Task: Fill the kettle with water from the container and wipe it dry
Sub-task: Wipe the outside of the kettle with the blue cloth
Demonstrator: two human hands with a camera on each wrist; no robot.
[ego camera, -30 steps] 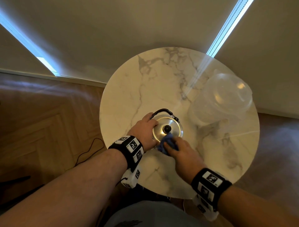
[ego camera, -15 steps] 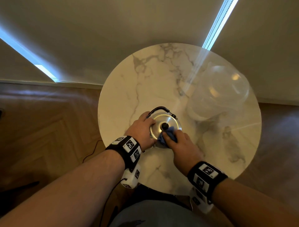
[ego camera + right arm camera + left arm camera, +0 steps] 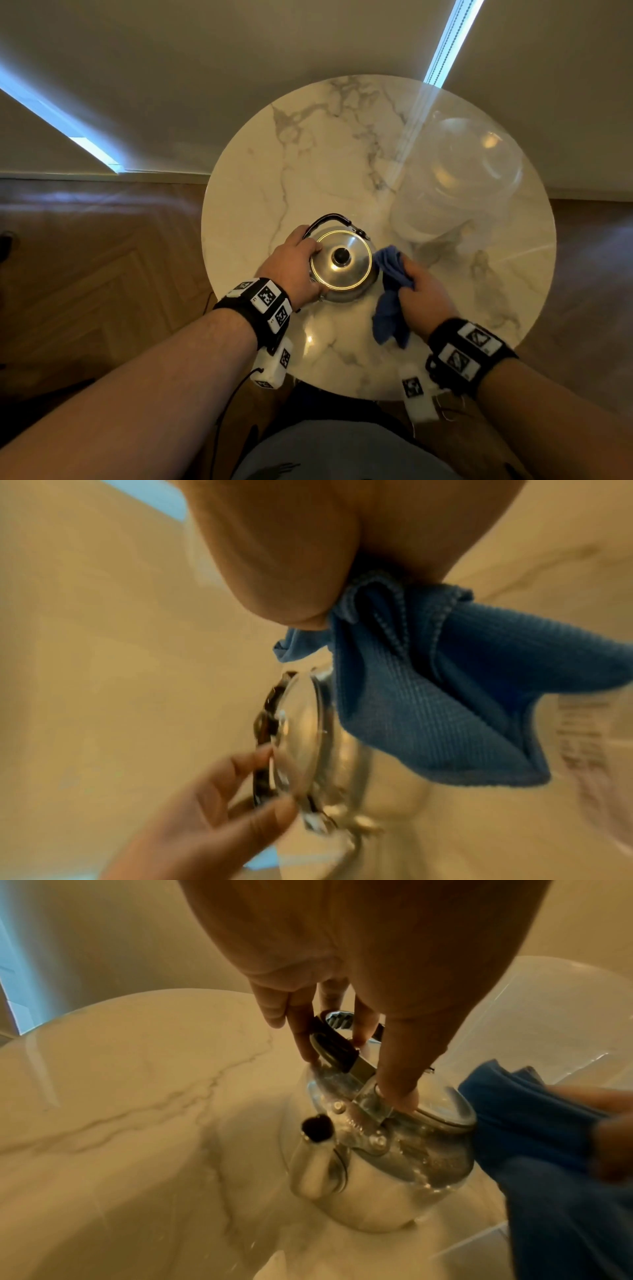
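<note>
A steel kettle [image 3: 340,262] with a black lid knob stands near the front of the round marble table [image 3: 274,164], its handle folded back. My left hand [image 3: 313,245] holds its left side, with the thumb on the lid rim and the fingers [image 3: 304,1042] on the handle. My right hand [image 3: 406,270] grips a blue cloth [image 3: 390,291] and presses it against the kettle's right side; the cloth's tail hangs down to the table. The spout [image 3: 315,1164] points away from the cloth [image 3: 531,1123]. Water drops show on the kettle's shoulder [image 3: 404,1148]. In the right wrist view the cloth [image 3: 428,696] covers my fingertips.
A large clear plastic container [image 3: 459,178] stands just behind and to the right of the kettle, close to my right hand. The table's rim lies close behind both wrists. Wooden floor and a thin black cable [image 3: 222,411] lie to the left.
My right hand has carried the cloth from the kettle's near side by the lid round to its right side, and the cloth now trails down. The left hand has stayed on the kettle.
</note>
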